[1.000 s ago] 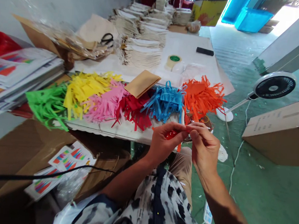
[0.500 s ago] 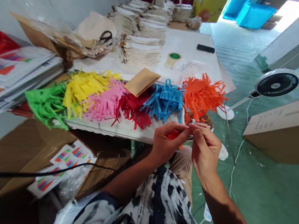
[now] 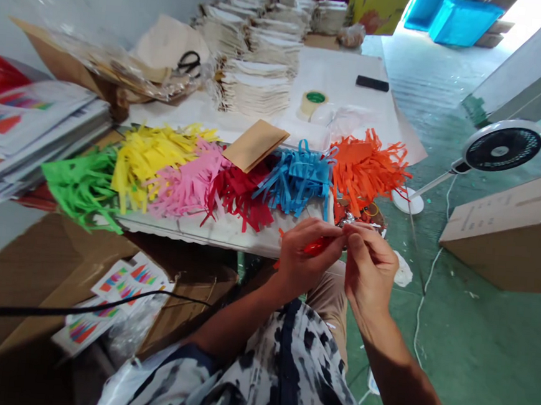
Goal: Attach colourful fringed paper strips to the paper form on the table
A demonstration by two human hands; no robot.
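My left hand [image 3: 307, 255] is closed around a piece of orange-red fringed paper [image 3: 314, 246], mostly hidden by the fingers. Fingertip to fingertip with it, my right hand [image 3: 371, 260] is closed in a pinch; whatever sits between those tips is too small to make out. Both hands are just off the table's front edge, above my lap. Fringed paper bundles lie in a row along that edge: green [image 3: 82, 181], yellow [image 3: 157, 156], pink [image 3: 190, 180], dark red [image 3: 243, 197], blue [image 3: 298, 176] and orange [image 3: 369, 166]. A folded brown paper piece [image 3: 256, 145] rests over the pink and red ones.
Stacked pale bundles [image 3: 255, 89], a tape roll [image 3: 314, 103], black scissors [image 3: 188, 63] and a dark flat object [image 3: 372, 84] are on the white table [image 3: 328, 66]. A fan [image 3: 504, 149] and a carton [image 3: 506, 233] stand right. An open box [image 3: 199, 278] with printed cards sits lower left.
The hands stay together at nearly the same spot, with a slight shift of the fingers. A bit of orange fringe now shows left of my left hand. The view has tilted slightly.
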